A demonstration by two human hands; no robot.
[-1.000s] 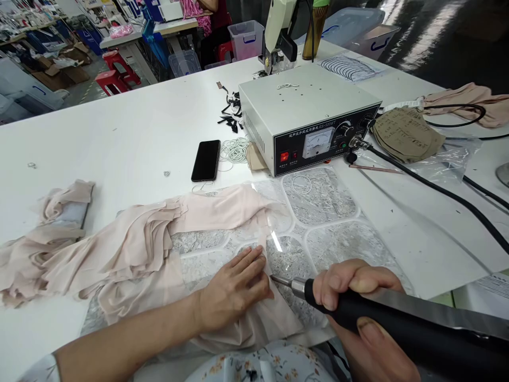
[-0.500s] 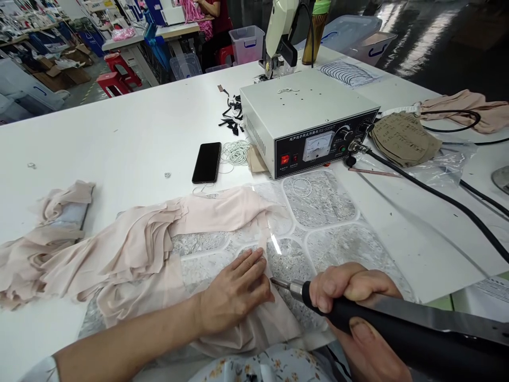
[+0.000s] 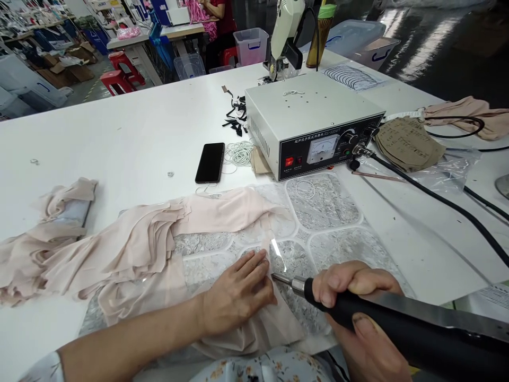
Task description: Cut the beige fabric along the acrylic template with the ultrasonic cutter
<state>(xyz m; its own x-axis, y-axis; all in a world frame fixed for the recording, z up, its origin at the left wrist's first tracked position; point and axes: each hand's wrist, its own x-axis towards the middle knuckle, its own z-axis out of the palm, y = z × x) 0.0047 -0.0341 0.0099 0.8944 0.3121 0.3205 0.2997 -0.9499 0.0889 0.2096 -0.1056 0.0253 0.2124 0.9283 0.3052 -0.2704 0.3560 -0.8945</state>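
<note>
My left hand [image 3: 237, 294] lies flat, fingers together, pressing a piece of pale pink fabric [image 3: 254, 323] onto a patterned glass plate [image 3: 330, 244]. My right hand [image 3: 358, 313] is wrapped round a black hand-held tool [image 3: 397, 326] whose metal tip [image 3: 280, 277] touches the fabric edge right beside my left fingertips. More pink fabric pieces [image 3: 131, 249] are piled to the left across the white table [image 3: 119, 143].
A grey control box with a dial [image 3: 314, 124] stands behind the plate, its black cable [image 3: 437, 199] running off to the right. A black phone [image 3: 210, 162], white elastic loops [image 3: 238, 153] and black scraps [image 3: 235, 114] lie near it. Tan pattern pieces [image 3: 409, 143] lie at right.
The view shifted slightly. Both hands stay almost where they were, the tool tip still at the fabric edge by my left fingertips.
</note>
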